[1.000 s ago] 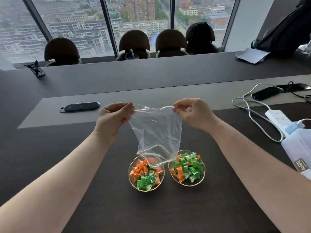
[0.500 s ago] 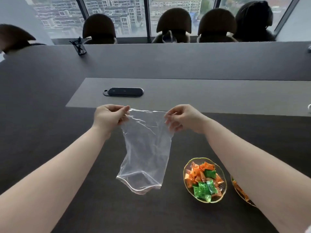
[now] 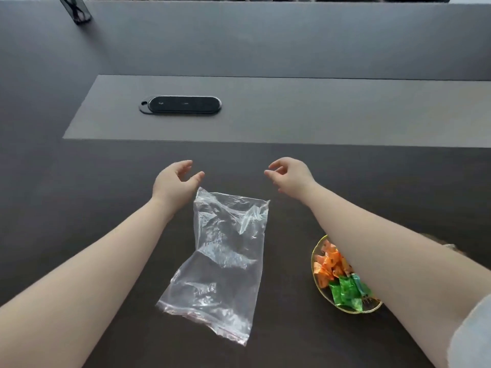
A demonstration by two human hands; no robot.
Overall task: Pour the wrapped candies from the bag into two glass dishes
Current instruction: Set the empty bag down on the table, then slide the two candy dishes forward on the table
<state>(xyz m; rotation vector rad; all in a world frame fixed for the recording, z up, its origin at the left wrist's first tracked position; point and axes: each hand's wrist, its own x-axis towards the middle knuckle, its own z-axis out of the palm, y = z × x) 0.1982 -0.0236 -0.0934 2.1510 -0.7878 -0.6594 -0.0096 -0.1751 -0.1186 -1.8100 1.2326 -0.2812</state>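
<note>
The right forearm (image 3: 377,251) hides part of 1 glass dish (image 3: 318,285); the other is unseen.

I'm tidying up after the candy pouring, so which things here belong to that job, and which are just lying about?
Part of the job:
- clear plastic bag, empty, lying flat on the table
- glass dish holding orange and green wrapped candies, partly hidden by the right arm
- left hand and right hand, both open

Lying about:
- black oblong device
- dark object at the far left edge
</note>
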